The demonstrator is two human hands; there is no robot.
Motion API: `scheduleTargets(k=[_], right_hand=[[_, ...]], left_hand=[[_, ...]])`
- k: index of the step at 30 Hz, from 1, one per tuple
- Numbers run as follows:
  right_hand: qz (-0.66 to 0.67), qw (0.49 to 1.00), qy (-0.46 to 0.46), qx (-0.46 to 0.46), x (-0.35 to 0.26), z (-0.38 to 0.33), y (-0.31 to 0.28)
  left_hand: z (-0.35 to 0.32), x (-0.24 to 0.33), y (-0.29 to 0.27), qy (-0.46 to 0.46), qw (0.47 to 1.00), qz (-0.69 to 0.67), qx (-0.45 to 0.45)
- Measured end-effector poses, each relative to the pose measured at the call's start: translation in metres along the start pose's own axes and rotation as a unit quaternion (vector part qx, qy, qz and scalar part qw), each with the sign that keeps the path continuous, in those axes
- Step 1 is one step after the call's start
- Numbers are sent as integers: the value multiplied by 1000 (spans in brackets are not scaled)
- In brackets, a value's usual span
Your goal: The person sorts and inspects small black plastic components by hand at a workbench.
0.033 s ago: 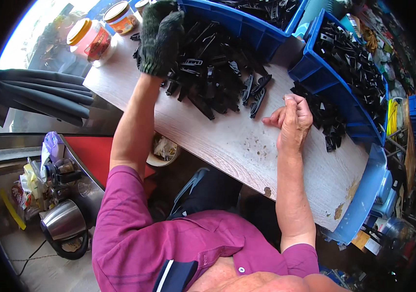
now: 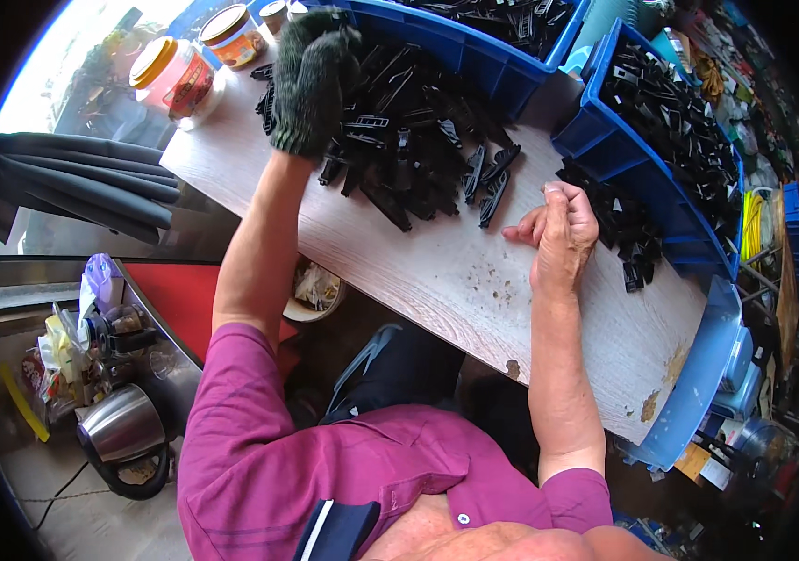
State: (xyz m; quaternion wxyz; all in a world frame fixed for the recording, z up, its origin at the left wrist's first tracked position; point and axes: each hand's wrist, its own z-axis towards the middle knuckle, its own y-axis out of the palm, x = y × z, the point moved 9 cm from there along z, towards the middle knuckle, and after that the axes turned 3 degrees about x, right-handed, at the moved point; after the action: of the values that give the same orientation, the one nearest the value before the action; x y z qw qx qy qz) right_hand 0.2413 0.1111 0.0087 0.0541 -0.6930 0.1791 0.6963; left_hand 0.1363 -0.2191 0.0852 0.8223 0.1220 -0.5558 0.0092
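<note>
The left hand (image 2: 311,79), in a dark knit glove, lies palm-down on the pile (image 2: 418,140) of black plastic clips at about twelve o'clock on the table (image 2: 437,271); its fingers curl over the clips, but whether it actually grips any cannot be told. The right hand (image 2: 558,234) is bare and clenched into a loose fist at about three o'clock, resting on the wood just beside a smaller heap (image 2: 619,229) of clips; whether it holds anything inside cannot be told. Two blue bins (image 2: 596,140) of the same clips stand at one and two o'clock, touching the table's far edge. Jars (image 2: 175,75) stand at eleven o'clock, a kettle (image 2: 124,435) on the floor at eight. To work the pile well, the gloved hand would likely do best raking a few clips clear toward bare wood, so single pieces separate instead of snagging together.
</note>
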Motion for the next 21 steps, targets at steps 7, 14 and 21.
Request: scheduleTargets(k=[7,14,21], right_hand=[[-3,1000,-5,-4,-3,-1,1],[-8,1000,-12,-11,-1,1,3],[-16,1000,-2,-19,-3,3,2]], left_hand=[[-71,20,45,-20,997,-57,-49],[-130,5,67,-94,993,-68,-29],[-180,34,111,228,919,292,-138]])
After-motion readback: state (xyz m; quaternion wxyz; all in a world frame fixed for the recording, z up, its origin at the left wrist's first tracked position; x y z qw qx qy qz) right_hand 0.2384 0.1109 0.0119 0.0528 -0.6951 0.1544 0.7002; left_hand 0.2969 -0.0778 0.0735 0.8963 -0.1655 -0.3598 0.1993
